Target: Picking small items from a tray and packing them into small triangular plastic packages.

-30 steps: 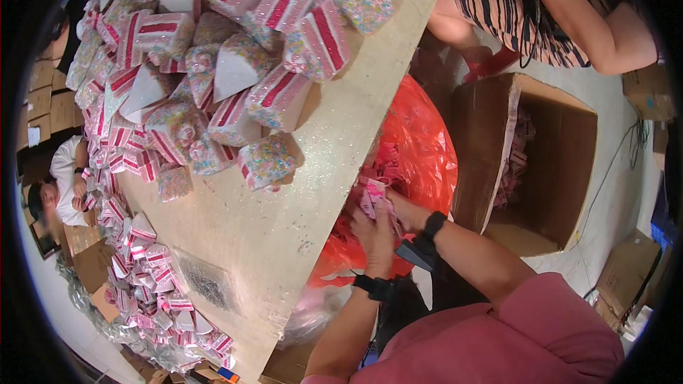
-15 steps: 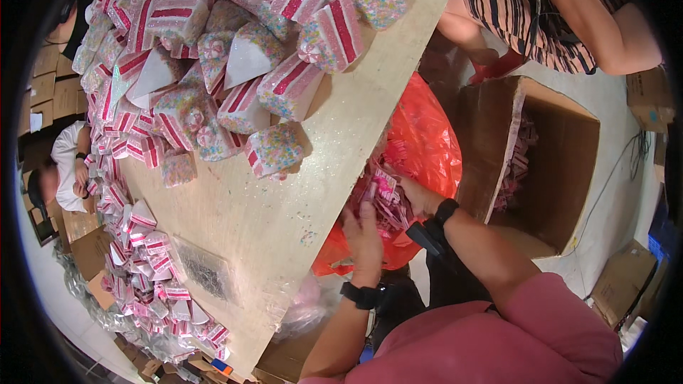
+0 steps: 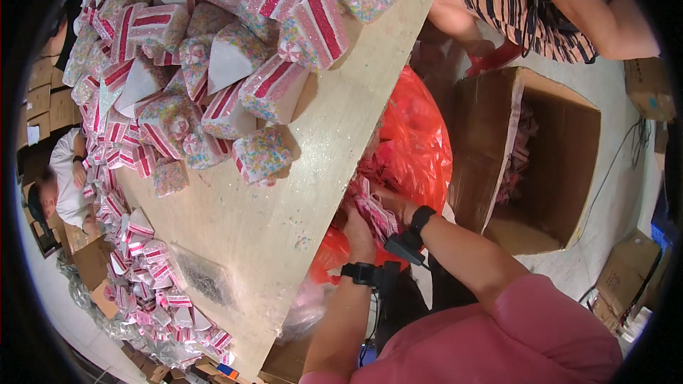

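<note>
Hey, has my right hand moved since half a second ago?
Yes: your right hand has shifted left, away from the open cardboard box and closer to the table edge.

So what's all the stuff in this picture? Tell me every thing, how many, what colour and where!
Cake-slice shapes: too many to count, pink and white, some sprinkled, piled on the table
Table: one, pale, left of the hands
Flat packet: one, clear, on the table
Red bag: one, red, beside the table edge
Pink pieces: several, pink, between the grips
Open carton: one, brown, right of the bag
Other cartons: several, brown, both sides
Other people: at least two, white top left, striped clothes upper right
Wristbands: two, black, worker's wrists
Shirt: one, pink, bottom
Left grip: one, bare, by the pink pieces
Right grip: one, bare, at the pink pieces
</note>
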